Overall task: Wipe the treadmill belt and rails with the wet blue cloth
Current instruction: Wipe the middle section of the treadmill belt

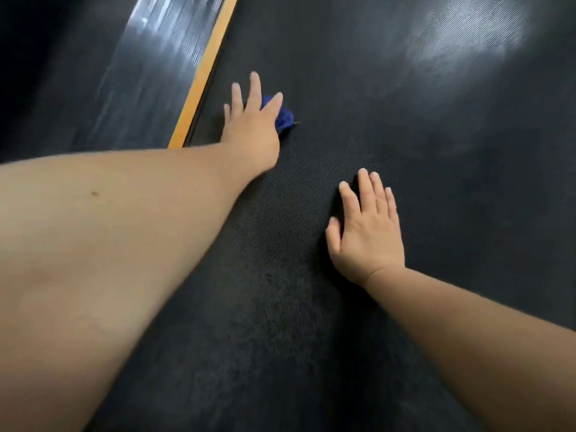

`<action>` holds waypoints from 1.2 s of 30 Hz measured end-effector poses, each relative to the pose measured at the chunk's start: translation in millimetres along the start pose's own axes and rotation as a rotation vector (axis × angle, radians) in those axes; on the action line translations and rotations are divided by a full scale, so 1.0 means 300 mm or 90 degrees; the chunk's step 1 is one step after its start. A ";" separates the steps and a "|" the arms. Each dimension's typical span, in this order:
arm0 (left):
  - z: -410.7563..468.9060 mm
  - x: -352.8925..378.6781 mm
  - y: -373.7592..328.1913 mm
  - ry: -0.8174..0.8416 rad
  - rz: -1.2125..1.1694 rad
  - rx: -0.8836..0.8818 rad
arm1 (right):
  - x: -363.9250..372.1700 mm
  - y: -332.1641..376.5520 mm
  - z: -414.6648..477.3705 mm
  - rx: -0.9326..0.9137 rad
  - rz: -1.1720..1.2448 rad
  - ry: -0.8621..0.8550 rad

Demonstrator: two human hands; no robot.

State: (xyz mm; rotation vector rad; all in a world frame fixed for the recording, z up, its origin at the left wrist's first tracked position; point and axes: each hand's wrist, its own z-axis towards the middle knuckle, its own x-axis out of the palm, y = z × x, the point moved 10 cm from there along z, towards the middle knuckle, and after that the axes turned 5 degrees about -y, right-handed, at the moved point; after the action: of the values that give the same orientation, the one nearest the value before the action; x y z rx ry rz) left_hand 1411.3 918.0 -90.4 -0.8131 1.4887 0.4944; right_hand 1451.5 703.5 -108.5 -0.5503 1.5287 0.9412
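Blue cloth (284, 116) bunches under left hand (249, 127) — belt (305, 307) dimpled.

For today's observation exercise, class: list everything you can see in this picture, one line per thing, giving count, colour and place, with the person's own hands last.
treadmill belt: one, black and textured, fills the middle and right of the view, pale glare at upper right.
orange strip: one, orange, runs along the belt's left edge.
side rail: one, dark with a shiny streak, left of the orange strip.
blue cloth: one, blue, bunched on the belt, mostly hidden under the left hand, near the orange strip.
left hand: one, fingers spread, pressing on the cloth.
right hand: one, flat on the belt, nearer the camera, apart from the cloth.
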 end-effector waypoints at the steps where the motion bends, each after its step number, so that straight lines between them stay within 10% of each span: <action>1: -0.002 -0.001 -0.011 -0.009 -0.006 0.019 | -0.002 0.001 -0.002 -0.001 0.003 0.000; 9: -0.511 0.078 -0.013 0.019 -0.038 0.240 | -0.015 0.000 -0.003 0.007 0.004 -0.016; 16: -0.106 0.019 0.001 -0.018 -0.095 0.016 | -0.020 0.002 -0.004 0.006 0.015 -0.045; 26: -0.573 0.090 0.020 -0.016 -0.082 0.249 | -0.019 0.007 -0.009 0.011 -0.018 -0.036; 32: -0.166 0.002 0.145 -0.047 -0.131 -0.008 | -0.017 0.007 -0.012 -0.005 -0.025 -0.065; 36: -0.349 0.001 0.154 -0.060 -0.158 0.044 | -0.016 0.009 -0.019 0.006 -0.049 -0.051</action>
State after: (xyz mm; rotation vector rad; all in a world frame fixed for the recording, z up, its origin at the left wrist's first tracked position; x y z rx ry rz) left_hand 1306.9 871.3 -88.1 -0.8940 1.2902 0.2888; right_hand 1446.8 699.6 -103.3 -0.5543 1.4308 0.8858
